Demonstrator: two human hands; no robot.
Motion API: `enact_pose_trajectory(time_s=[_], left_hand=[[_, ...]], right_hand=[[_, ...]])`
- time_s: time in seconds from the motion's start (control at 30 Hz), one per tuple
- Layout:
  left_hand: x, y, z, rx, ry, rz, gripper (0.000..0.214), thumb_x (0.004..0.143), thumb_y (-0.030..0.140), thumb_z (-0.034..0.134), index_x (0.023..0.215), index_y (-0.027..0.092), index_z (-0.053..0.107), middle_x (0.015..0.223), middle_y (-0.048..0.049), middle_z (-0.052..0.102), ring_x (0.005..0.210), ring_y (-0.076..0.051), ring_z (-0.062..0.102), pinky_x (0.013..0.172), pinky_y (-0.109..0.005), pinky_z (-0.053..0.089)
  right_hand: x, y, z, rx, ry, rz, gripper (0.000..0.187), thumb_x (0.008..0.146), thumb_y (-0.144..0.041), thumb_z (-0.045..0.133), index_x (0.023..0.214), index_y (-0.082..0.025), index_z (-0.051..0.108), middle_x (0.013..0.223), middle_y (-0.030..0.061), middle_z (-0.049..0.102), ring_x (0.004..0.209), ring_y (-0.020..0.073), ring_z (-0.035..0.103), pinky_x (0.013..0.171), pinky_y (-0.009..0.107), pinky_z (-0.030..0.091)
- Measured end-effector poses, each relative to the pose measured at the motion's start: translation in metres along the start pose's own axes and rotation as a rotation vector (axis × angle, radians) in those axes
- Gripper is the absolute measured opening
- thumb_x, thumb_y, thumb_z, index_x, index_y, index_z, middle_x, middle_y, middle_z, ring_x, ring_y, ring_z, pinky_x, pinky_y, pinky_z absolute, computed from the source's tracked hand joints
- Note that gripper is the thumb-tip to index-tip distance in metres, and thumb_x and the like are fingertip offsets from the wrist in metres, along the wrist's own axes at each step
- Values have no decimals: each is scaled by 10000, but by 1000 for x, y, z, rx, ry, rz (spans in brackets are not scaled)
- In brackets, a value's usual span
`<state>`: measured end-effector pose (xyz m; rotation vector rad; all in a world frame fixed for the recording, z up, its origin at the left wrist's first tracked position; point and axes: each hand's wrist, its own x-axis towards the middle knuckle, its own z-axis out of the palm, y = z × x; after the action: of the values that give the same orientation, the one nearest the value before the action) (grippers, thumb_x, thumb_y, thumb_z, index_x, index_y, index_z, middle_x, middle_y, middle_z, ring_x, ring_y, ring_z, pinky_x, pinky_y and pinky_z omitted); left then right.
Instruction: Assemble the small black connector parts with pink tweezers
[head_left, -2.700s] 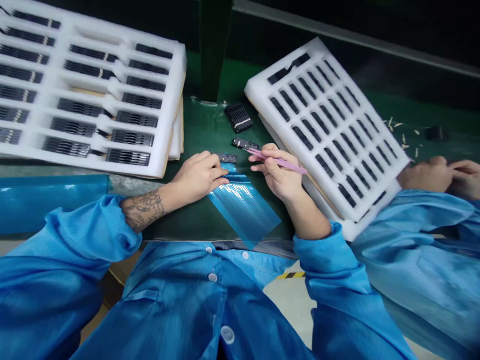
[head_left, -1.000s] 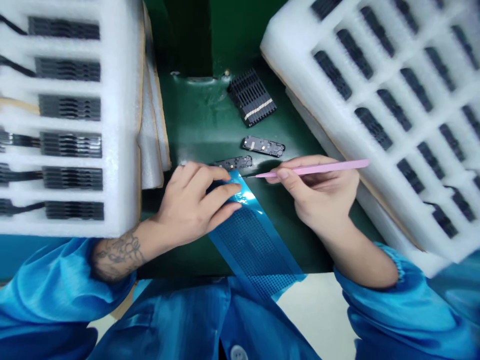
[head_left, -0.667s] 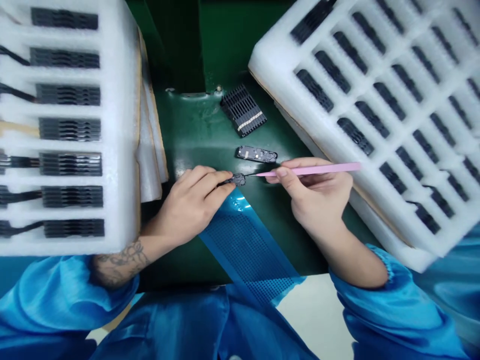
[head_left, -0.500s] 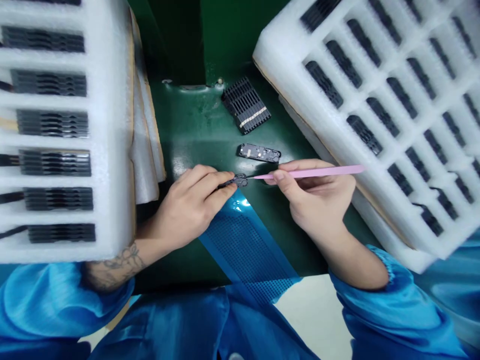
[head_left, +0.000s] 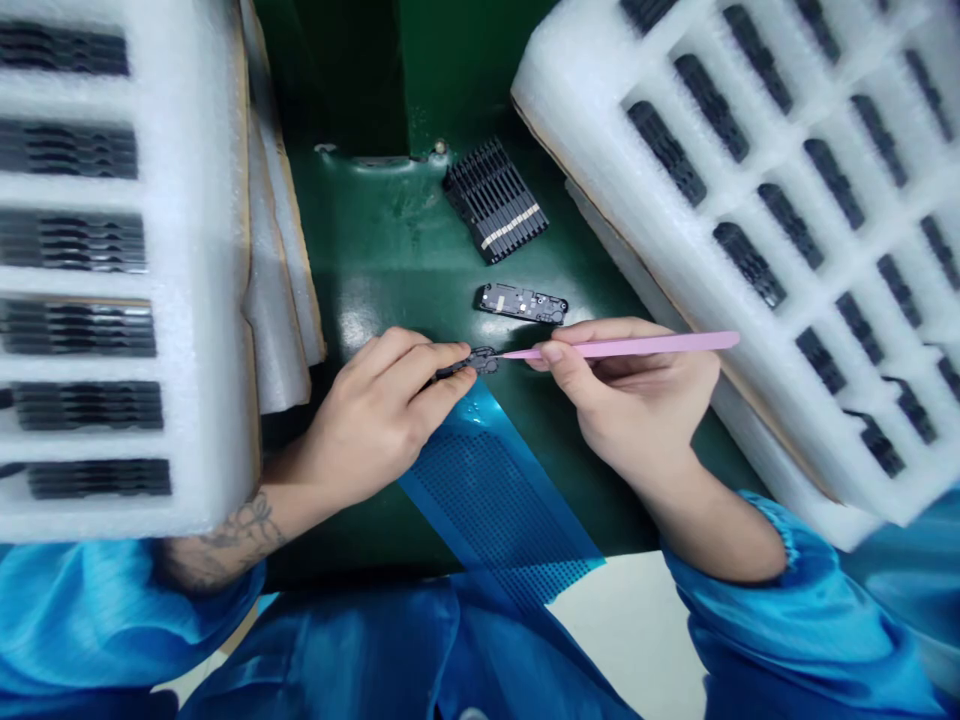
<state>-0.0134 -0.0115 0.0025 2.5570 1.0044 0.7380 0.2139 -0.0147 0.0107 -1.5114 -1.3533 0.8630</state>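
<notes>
My left hand [head_left: 390, 410] pinches a small black plastic part [head_left: 482, 361] at its left end, with most of the part hidden under the fingers. Pink tweezers [head_left: 645, 345] lie in the closed fingers of my right hand [head_left: 630, 390], their tips pointing left and meeting the part's exposed end. Just beyond the hands, a similar flat black part [head_left: 523, 303] with small light spots rests on the green table. Under and in front of the held part runs a blue plastic strip [head_left: 495, 480] covered with rows of small dark dots.
A stack of black parts [head_left: 496, 203] with a pale line across it lies farther back on the green table [head_left: 375, 230]. White foam trays holding black parts flank the work area, one on the left [head_left: 199, 300] and one on the right [head_left: 570, 90].
The view has shifted slightly, so both foam trays sit a little differently in the frame. Both hands keep their hold, and the tweezer tips stay at the part's end.
</notes>
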Motion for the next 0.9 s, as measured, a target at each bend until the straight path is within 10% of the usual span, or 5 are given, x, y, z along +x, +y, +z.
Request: enact_pose_trajectory(time_s=[0.9], left_hand=[[3,2,2,142,-86,-7,329,961,152,600,1286,189,630,1147,-94,667,999,-237,580,828,-391,545]], right_hand=[[1,-1,1,-109,-9,-57,100,777,-265,847,829,-252,762,736,12,755,611,172,696,519,296,589]])
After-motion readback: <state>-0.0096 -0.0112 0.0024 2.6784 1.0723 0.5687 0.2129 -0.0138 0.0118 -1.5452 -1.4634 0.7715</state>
